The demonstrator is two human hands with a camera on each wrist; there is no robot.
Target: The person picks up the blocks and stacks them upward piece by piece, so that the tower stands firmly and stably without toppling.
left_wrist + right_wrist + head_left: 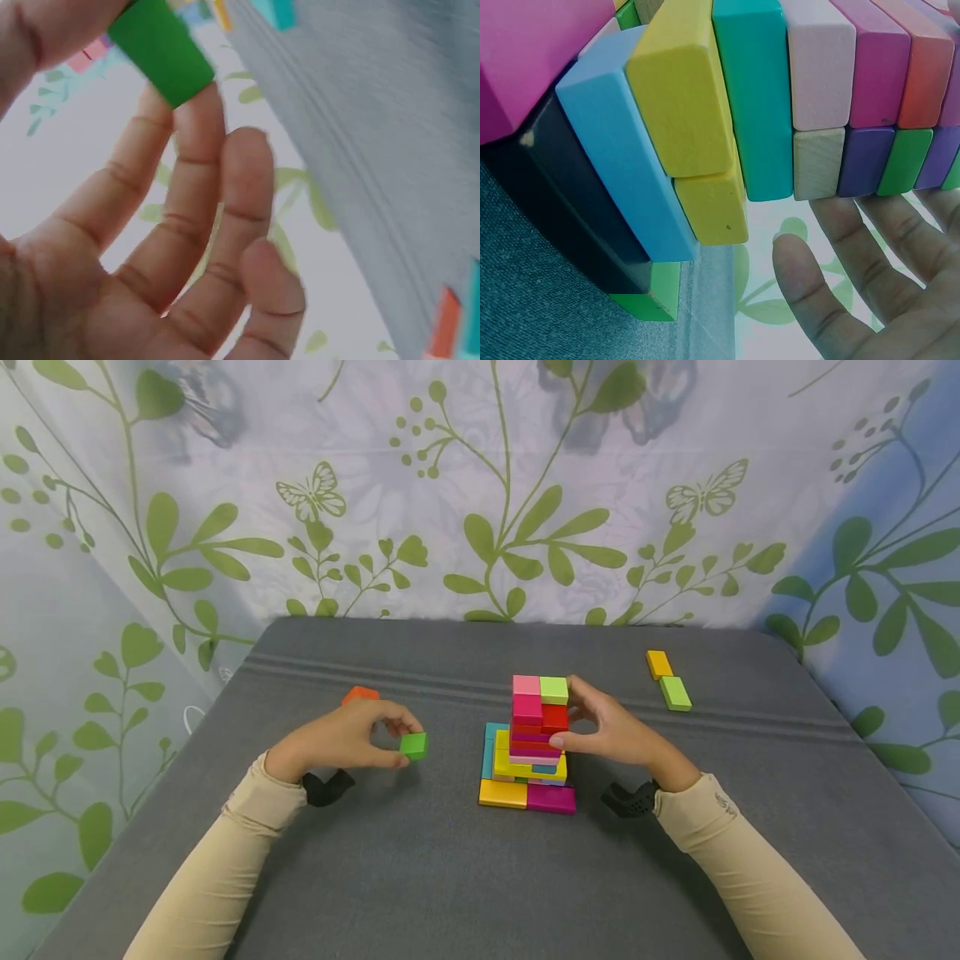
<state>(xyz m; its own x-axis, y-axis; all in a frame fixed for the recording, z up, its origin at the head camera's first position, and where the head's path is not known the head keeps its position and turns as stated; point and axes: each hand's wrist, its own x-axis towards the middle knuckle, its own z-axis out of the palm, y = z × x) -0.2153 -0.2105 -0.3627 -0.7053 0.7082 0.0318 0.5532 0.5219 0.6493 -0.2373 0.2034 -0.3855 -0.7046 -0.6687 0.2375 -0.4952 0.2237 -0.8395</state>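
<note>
Between thumb and fingertips my left hand (pixel 341 735) pinches a small green block (pixel 414 746), lifted over the table to the left of a block tower (pixel 536 752). The left wrist view shows this green block (pixel 163 54) at the thumb and first two fingers, the other fingers loosely bent. My right hand (pixel 611 731) holds the tower's right side, thumb at the near face and fingers round the far side. Fingertips (pixel 832 214) lie along the upper layers in the right wrist view. A pink and a lime block sit on top.
An orange block (pixel 360 694) lies partly hidden behind my left hand. Toward the back right, a yellow block (pixel 659 665) and a light green block (pixel 676 693) lie on the grey table (pixel 420 877). A patterned curtain (pixel 480 485) hangs along the table's far edge.
</note>
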